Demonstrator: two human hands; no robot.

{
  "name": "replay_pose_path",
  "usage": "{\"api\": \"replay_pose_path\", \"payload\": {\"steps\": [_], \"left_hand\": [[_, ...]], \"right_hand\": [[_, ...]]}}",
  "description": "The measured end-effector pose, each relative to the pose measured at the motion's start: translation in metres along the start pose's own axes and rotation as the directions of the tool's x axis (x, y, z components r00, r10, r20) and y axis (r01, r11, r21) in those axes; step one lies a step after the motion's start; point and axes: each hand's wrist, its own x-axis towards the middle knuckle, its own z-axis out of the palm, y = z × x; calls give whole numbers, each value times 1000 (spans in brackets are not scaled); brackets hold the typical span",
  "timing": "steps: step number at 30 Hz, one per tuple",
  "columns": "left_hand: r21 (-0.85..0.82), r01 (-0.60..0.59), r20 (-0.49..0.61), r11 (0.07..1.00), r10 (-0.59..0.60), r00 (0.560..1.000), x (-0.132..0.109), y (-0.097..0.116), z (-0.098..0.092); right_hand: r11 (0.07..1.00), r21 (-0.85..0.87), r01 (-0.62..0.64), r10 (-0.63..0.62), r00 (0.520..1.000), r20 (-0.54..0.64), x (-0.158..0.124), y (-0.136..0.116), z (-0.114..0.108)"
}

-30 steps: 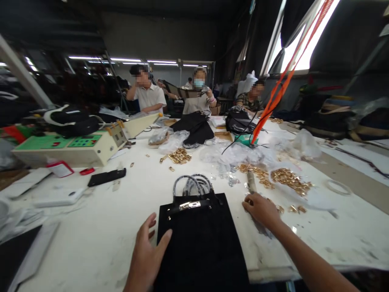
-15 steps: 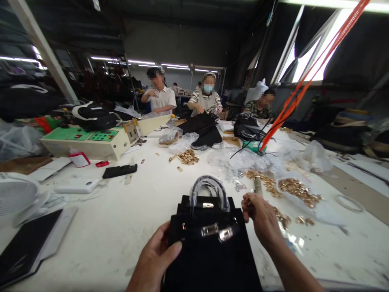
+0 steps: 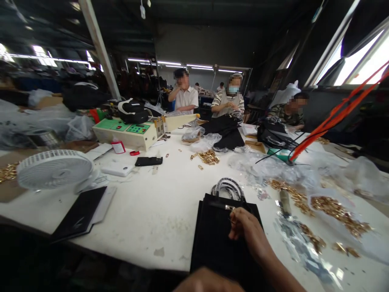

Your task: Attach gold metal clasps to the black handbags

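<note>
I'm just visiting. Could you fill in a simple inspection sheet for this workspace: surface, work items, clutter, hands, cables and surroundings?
Surface: white table, marked with smudges.
Work items: black bag near the table's front edge, looped handles pointing away from the wearer, metal clasp near its top.
Clutter: gold-coloured metal pieces in several piles, clear plastic, white fan.
Hands: right hand over the bag, fingers curled near the clasp; left hand blurred, cut off by the picture's bottom edge.
Cables: thin black cable beside an orange strand.
Surroundings: three people across the table; lit windows at right.
</note>
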Motion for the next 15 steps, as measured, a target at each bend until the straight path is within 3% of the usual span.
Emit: {"api": "replay_pose_path", "payload": {"steps": [2, 3, 4, 5, 6, 9, 11, 15], "left_hand": [[106, -46, -124, 993, 59, 991, 33, -5, -10], [319, -80, -226, 944, 158, 961, 51, -7, -18], [553, -107, -320, 826, 329, 889, 69, -9, -27], [716, -88, -313, 693, 431, 846, 86, -11, -36], [824, -56, -271, 564, 479, 835, 100, -14, -44], [954, -9, -142, 301, 473, 870, 129, -20, -56], [968, -13, -113, 252, 478, 871, 135, -24, -56], [949, -41, -144, 314, 543, 827, 131, -28, -50]], "right_hand": [[997, -55, 60, -65, 994, -90, -2, 8, 14], [994, -75, 81, -91, 985, -145, -4, 12, 19], [991, -93, 95, -111, 975, -192, -6, 16, 23], [988, -114, 102, -126, 966, -224, -8, 19, 26], [984, -141, 106, -139, 959, -246, -10, 23, 28], [970, -215, 109, -167, 948, -271, -14, 30, 34], [968, -229, 103, -169, 942, -291, -14, 32, 35], [972, -221, 75, -147, 934, -327, -12, 29, 33]]}}
